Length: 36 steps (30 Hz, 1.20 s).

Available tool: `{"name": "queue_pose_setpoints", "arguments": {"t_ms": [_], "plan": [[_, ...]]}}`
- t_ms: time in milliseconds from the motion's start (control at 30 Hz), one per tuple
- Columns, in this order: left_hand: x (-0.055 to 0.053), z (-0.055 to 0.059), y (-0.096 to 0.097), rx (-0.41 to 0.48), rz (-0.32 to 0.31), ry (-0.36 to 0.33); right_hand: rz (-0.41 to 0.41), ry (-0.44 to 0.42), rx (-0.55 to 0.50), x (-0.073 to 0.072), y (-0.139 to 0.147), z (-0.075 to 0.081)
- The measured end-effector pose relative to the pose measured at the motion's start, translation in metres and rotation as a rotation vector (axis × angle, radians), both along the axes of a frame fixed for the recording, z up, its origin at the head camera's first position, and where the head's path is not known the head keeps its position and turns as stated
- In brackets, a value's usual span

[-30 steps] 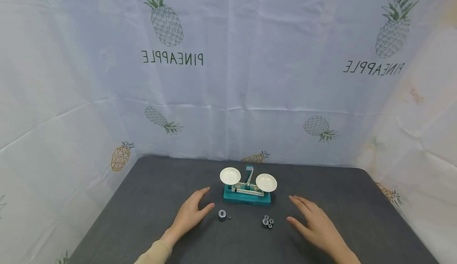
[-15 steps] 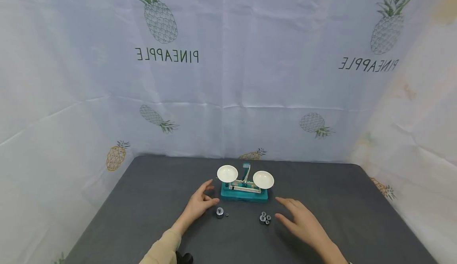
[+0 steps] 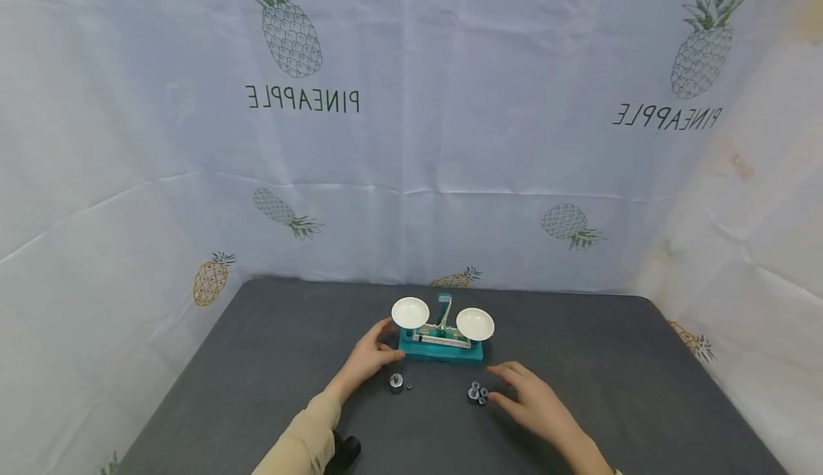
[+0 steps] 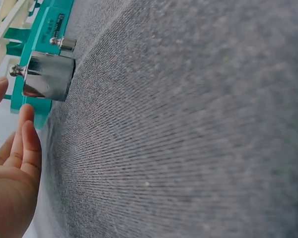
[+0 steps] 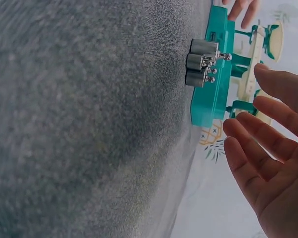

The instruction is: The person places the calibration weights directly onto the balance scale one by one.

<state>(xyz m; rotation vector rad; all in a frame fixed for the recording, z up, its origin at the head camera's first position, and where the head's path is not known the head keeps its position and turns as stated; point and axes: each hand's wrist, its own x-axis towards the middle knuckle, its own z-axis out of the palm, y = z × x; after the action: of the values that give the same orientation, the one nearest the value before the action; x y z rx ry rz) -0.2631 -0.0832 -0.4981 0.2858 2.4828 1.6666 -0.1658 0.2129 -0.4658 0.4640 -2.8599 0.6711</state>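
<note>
A small teal balance scale (image 3: 440,351) with two white pans stands on the dark table, its left pan (image 3: 410,313) higher than the right pan (image 3: 475,324). My left hand (image 3: 365,361) is at the left end of the base, fingers loosely extended; whether they touch it I cannot tell. In front of the base stand a large metal weight (image 4: 48,77) and a tiny one (image 4: 66,44). Several metal weights (image 3: 474,393) cluster at the right front. My right hand (image 3: 532,405) is just right of them, fingers spread and relaxed, holding nothing, its thumb near the cluster.
The dark grey tabletop (image 3: 270,346) runs back to a pale cloth (image 3: 411,132) printed with pineapples, which also hangs at both sides. A black object (image 3: 347,452) sits beside my left wrist.
My left hand has moved right and reached the balance's left end. The right hand has moved left towards the weight cluster. Balance and weights stay in place; the head view has shifted slightly.
</note>
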Motion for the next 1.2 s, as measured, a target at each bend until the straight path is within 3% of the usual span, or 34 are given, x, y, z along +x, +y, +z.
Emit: {"name": "queue_pose_setpoints", "arguments": {"t_ms": [267, 567, 1200], "plan": [[-0.005, 0.001, 0.005, -0.027, -0.056, 0.003, 0.01, -0.024, -0.01, -0.004, -0.002, -0.002], [-0.012, -0.008, 0.007, -0.036, -0.086, -0.034, 0.044, -0.083, -0.074, -0.007, 0.0, -0.004], [-0.013, -0.019, 0.007, 0.02, -0.038, -0.042, 0.171, -0.124, -0.109, -0.013, -0.003, -0.01]]}}
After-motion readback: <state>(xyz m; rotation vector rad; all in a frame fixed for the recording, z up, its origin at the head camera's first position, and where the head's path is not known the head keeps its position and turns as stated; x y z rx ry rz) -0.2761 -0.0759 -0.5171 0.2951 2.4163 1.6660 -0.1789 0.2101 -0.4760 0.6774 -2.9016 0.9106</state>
